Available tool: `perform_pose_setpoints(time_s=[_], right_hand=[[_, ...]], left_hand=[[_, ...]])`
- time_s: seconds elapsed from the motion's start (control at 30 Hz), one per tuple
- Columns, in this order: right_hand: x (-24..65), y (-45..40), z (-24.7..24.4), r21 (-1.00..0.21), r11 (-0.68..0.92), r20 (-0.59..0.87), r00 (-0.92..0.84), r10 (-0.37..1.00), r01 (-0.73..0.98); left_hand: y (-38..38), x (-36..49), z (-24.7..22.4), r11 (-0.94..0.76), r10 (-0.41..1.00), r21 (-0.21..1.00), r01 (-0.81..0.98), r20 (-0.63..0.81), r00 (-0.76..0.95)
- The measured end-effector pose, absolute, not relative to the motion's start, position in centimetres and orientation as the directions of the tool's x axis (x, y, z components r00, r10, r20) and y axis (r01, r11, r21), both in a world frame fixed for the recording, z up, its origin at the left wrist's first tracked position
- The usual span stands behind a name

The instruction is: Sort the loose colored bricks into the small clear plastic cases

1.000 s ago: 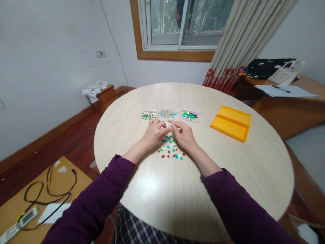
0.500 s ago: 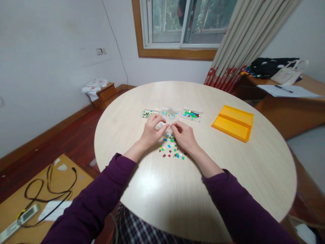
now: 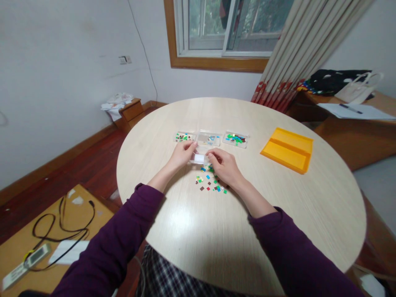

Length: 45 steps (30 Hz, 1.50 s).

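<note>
- Near the middle of the table, between both hands: a small clear plastic case with a white rectangular patch (image 3: 199,158), more exposed to view than a half-second earlier.
- At 9 o'clock from the case: left hand (image 3: 182,153), spread wider a moment ago, now with thumb and fingers closed on the near-left edge, apparently for a steadier hold.
- At 3 o'clock: right hand (image 3: 227,167), fingertips drawn together beside the case's right side, much as before. Impossible to tell whether gripping the case, a tiny piece or nothing.
- At 5 to 6 o'clock: small loose multicoloured square tiles (image 3: 208,177), scattered as before, some partly behind the right hand.
- Beyond, in a row: shallow clear trays of coloured pieces at 11 o'clock (image 3: 183,137), 12 to 1 o'clock (image 3: 208,138) and 2 o'clock (image 3: 235,139).
- Farther out at 3 o'clock: bright yellow rectangular two-section tray (image 3: 286,154), unmoved on the round pale wooden table (image 3: 216,231).
- Away at 8 o'clock: black cable (image 3: 92,203) on a tan side table (image 3: 18,243).
</note>
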State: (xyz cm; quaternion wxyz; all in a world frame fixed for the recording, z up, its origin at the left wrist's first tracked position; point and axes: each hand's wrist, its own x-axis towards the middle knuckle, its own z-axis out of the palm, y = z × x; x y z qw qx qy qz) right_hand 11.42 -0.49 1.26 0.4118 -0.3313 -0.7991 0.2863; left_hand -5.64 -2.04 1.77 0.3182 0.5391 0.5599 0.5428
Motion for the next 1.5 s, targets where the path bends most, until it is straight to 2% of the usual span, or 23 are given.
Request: perform_pose_setpoints(time_s=[0.07, 0.17, 0.3, 0.37, 0.47, 0.67, 0.83, 0.97, 1.17, 1.5], right_hand=[[11.5, -0.4, 1.2, -0.781, 0.579, 0.459, -0.414, 0.786, 0.234], [11.6, -0.1, 0.9, -0.800, 0.556, 0.445, -0.398, 0.802, 0.226], [12.0, 0.1, 0.8, -0.642, 0.711, 0.472, -0.584, 0.661, 0.287], [12.2, 0.0, 0.8, -0.566, 0.766, 0.437, -0.678, 0.591, 0.304], [12.4, -0.2, 0.9, -0.493, 0.787, 0.369, -0.729, 0.576, 0.372], [12.7, 0.0, 1.0, -0.441, 0.784, 0.325, -0.736, 0.593, 0.437], [13.0, 0.1, 1.1, -0.398, 0.784, 0.361, -0.704, 0.612, 0.477], [13.1, -0.1, 1.2, -0.383, 0.813, 0.359, -0.740, 0.569, 0.439], [13.0, 0.2, 0.7, -0.408, 0.755, 0.291, -0.711, 0.640, 0.513], [13.8, 0.8, 0.9, -0.474, 0.733, 0.326, -0.676, 0.661, 0.488]], left_hand=[[-2.0, -6.0, 1.9, -0.142, 0.943, 0.966, 0.216, 0.198, -0.266], [-1.8, -7.0, 2.1, -0.117, 0.879, 0.982, 0.148, 0.172, -0.445], [-1.4, -7.9, 2.0, -0.116, 0.806, 0.992, 0.053, 0.125, -0.579], [-1.2, -8.0, 1.9, -0.112, 0.805, 0.993, 0.034, 0.111, -0.583], [-1.1, -7.9, 1.6, -0.107, 0.822, 0.994, 0.031, 0.106, -0.560], [-1.2, -7.8, 1.8, -0.093, 0.815, 0.996, 0.011, 0.082, -0.574], [-1.4, -7.6, 2.1, -0.093, 0.814, 0.996, 0.005, 0.079, -0.576], [-1.4, -7.6, 2.2, -0.092, 0.814, 0.996, 0.009, 0.080, -0.575], [-1.2, -8.1, 2.0, -0.093, 0.782, 0.996, 0.015, 0.083, -0.618], [-0.7, -8.8, 1.8, -0.096, 0.752, 0.995, -0.009, 0.066, -0.656]])
